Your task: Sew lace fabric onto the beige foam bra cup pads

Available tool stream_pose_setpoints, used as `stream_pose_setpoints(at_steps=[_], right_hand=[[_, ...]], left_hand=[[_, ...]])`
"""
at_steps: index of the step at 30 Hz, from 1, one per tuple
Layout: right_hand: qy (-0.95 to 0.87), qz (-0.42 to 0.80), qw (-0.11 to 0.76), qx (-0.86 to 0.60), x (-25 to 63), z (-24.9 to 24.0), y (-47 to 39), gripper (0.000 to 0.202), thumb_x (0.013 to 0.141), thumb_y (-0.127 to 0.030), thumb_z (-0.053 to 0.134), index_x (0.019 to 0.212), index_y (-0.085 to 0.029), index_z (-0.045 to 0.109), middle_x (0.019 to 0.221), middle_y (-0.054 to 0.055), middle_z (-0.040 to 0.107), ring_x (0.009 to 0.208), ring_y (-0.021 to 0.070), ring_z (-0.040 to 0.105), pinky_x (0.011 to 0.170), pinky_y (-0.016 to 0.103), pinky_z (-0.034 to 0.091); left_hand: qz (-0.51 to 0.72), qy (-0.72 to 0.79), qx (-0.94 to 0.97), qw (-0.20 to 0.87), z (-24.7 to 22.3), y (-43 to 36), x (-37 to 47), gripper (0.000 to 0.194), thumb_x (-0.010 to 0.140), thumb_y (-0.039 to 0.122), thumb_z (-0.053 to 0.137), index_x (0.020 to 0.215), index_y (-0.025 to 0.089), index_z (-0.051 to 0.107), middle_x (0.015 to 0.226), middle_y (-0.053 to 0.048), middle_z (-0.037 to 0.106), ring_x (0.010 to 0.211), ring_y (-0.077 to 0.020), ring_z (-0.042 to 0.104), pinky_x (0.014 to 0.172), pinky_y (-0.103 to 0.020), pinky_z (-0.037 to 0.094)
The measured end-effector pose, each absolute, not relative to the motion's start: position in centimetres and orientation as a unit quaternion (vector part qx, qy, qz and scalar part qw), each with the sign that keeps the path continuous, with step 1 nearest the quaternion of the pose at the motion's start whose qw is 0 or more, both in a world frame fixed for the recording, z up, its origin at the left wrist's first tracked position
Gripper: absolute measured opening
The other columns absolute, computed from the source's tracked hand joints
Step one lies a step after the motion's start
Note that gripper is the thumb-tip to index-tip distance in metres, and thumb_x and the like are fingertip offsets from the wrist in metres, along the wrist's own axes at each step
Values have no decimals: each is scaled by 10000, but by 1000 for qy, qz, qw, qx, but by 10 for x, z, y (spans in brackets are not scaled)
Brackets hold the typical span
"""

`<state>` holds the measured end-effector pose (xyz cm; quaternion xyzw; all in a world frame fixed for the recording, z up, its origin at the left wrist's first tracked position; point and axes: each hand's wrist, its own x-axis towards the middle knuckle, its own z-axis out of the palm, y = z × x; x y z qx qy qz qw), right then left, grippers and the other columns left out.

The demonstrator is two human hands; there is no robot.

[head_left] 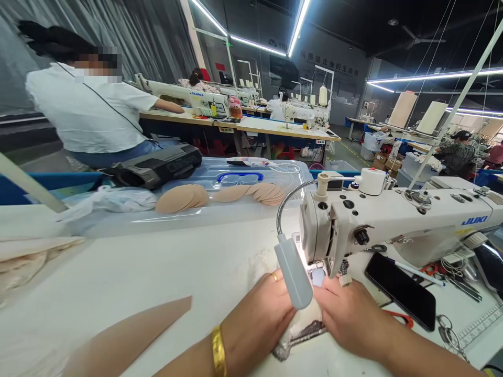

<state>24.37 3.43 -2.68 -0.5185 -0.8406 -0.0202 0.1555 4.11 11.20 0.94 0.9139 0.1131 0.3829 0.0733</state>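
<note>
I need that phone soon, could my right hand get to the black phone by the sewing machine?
Probably yes: the black phone lies flat just beyond the right hand, nothing between them.
</note>
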Motion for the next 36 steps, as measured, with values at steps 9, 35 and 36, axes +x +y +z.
stream_pose_setpoints(at_steps=[9,35,36], right_hand=[[-832,-50,178,-523,245,-33,37,213,883,-43,507,950,-227,592,880,37,592,759,215,457,650,337,294],[-827,-78,210,-515,245,-34,40,204,884,-52,497,933,-229,584,874,33,573,706,209,388,601,335,228],[-828,-76,206,-517,245,-35,40,205,891,-55,494,944,-228,593,880,34,576,705,208,390,603,333,236]], left_hand=[[367,107,921,78,15,114,41,405,1080,137,378,1103,228,772,897,-52,781,905,-226,725,921,-332,615],[344,147,927,37,-23,134,37,358,1018,91,386,971,247,704,926,-31,767,842,-231,682,769,-362,462],[338,157,928,27,-25,134,37,339,1011,94,398,928,237,694,877,-32,742,811,-236,662,761,-368,449]])
